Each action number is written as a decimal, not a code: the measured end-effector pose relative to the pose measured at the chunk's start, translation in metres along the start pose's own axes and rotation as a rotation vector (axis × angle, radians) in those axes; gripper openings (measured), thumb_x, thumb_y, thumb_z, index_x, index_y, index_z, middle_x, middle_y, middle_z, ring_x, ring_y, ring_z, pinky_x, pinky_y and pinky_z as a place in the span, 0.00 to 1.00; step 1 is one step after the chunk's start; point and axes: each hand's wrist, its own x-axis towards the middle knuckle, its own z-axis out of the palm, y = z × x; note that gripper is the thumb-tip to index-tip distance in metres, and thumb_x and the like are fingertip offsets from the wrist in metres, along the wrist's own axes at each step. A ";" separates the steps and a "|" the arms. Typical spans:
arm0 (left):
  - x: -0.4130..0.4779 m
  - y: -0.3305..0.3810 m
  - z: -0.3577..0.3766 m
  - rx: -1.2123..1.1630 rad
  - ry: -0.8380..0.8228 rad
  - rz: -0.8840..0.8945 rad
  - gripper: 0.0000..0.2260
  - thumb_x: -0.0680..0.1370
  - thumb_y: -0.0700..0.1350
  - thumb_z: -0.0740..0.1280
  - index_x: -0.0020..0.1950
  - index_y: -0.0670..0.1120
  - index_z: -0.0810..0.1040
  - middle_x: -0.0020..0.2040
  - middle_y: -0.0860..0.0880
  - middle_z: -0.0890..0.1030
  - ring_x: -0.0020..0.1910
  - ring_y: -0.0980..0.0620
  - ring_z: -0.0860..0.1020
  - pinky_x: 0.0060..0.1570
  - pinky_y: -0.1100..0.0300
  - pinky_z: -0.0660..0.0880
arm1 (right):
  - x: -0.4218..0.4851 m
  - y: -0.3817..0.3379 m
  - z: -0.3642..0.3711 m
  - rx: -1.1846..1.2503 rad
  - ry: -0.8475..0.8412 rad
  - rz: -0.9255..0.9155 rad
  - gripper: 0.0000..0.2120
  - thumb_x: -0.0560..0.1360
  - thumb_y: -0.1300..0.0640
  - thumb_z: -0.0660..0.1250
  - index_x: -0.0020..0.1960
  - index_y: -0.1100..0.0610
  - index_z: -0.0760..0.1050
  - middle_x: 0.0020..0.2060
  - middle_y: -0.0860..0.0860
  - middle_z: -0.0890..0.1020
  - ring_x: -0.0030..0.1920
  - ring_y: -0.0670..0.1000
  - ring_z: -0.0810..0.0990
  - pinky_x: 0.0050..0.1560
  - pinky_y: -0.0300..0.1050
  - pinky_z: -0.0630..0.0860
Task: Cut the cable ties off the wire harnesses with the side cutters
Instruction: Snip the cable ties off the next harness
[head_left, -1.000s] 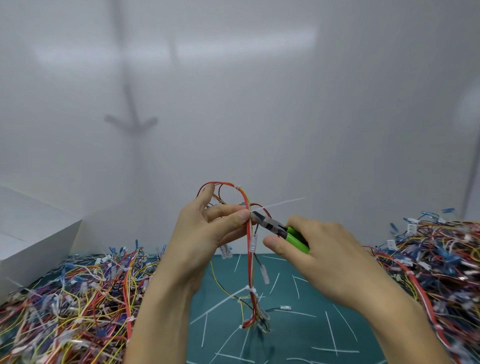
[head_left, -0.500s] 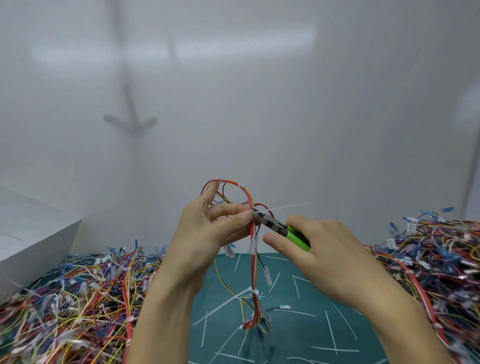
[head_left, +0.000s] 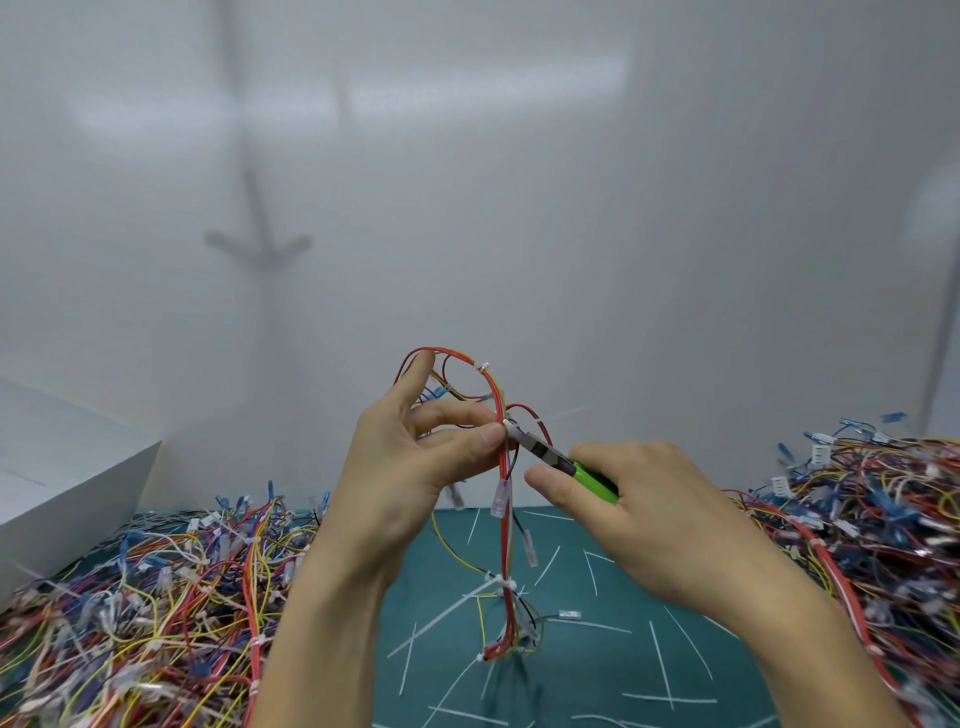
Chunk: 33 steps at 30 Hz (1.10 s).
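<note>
Hanging nearly upright between the hands, the harness (head_left: 503, 545) is pinched by the left hand (head_left: 415, 467) between thumb and forefinger, and its lower end trails to the mat (head_left: 649, 597). The cutters (head_left: 550, 457) are gripped in the right hand (head_left: 649, 514), with fingers curled round the green handles. They are pointed up and leftward, so the nose meets the wires crosswise just beside the left thumb tip. A small white tie (head_left: 508, 423) is seen at that spot; whether the blades are closed on it cannot be told.

The cut is judged to turn on that crossing: the harness runs top to bottom, the cutters come in from the right, and little room is left beside the thumb. A second tie (head_left: 500, 583) is seen lower down, near the mat. Heaps (head_left: 156, 597) of harnesses are piled on either side.
</note>
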 end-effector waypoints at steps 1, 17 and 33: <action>0.000 0.000 0.000 0.005 0.000 0.007 0.49 0.62 0.42 0.76 0.79 0.44 0.54 0.39 0.47 0.85 0.37 0.52 0.84 0.40 0.65 0.79 | 0.000 0.000 0.000 0.007 -0.009 0.004 0.30 0.70 0.27 0.51 0.33 0.55 0.65 0.26 0.51 0.68 0.29 0.49 0.64 0.30 0.44 0.58; -0.002 0.003 0.002 0.057 -0.011 0.045 0.44 0.69 0.34 0.74 0.79 0.45 0.54 0.38 0.49 0.85 0.35 0.54 0.83 0.38 0.67 0.78 | 0.001 0.001 0.001 0.144 -0.093 0.022 0.39 0.66 0.23 0.47 0.39 0.60 0.72 0.34 0.57 0.78 0.29 0.48 0.67 0.34 0.48 0.65; -0.002 0.005 0.000 0.083 -0.002 0.057 0.47 0.64 0.42 0.75 0.79 0.44 0.55 0.40 0.49 0.85 0.36 0.54 0.83 0.40 0.67 0.78 | 0.000 -0.004 0.003 0.057 0.048 -0.011 0.29 0.71 0.26 0.50 0.34 0.52 0.65 0.27 0.51 0.69 0.30 0.50 0.67 0.31 0.47 0.61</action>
